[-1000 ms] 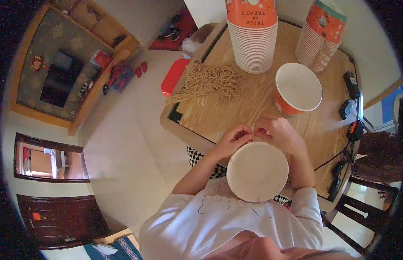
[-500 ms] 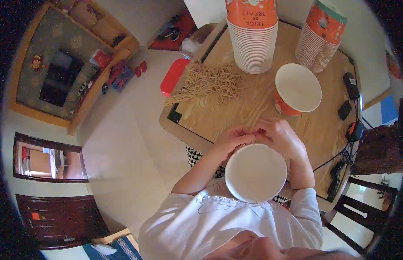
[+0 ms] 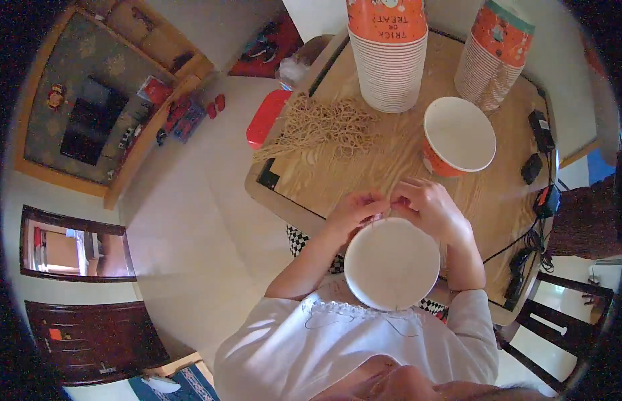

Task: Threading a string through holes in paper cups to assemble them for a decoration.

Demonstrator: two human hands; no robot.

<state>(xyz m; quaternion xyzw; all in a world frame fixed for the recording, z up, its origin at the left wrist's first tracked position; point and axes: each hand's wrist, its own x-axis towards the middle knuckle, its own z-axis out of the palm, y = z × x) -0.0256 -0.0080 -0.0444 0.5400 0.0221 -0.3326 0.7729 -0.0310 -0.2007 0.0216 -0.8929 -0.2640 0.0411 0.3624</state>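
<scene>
A round paper tub (image 3: pixel 392 266) with a white inside leans against my shirt, its open mouth facing up toward me. At its far rim my left hand (image 3: pixel 359 212) is closed, fingertips pinched together. My right hand (image 3: pixel 423 207) is bent over the same spot, thumb and fingers also pinched, almost touching the left fingertips. What they pinch is too small to make out. Beyond my hands stands a second orange and white tub (image 3: pixel 460 137), tilted toward me. A tangled heap of tan twine pieces (image 3: pixel 328 127) lies to the left on the wooden table (image 3: pixel 398 157).
Two tall stacks of orange and white tubs, a nearer stack (image 3: pixel 390 70) and a right-hand stack (image 3: pixel 491 60), stand at the table's far side. A red lid-like object (image 3: pixel 267 119) sits by the left edge. Black adapters and cables (image 3: pixel 540 134) run along the right edge.
The tub against me has shifted slightly up and left. My fingertips have moved a little at its far rim, still pinched close together.
</scene>
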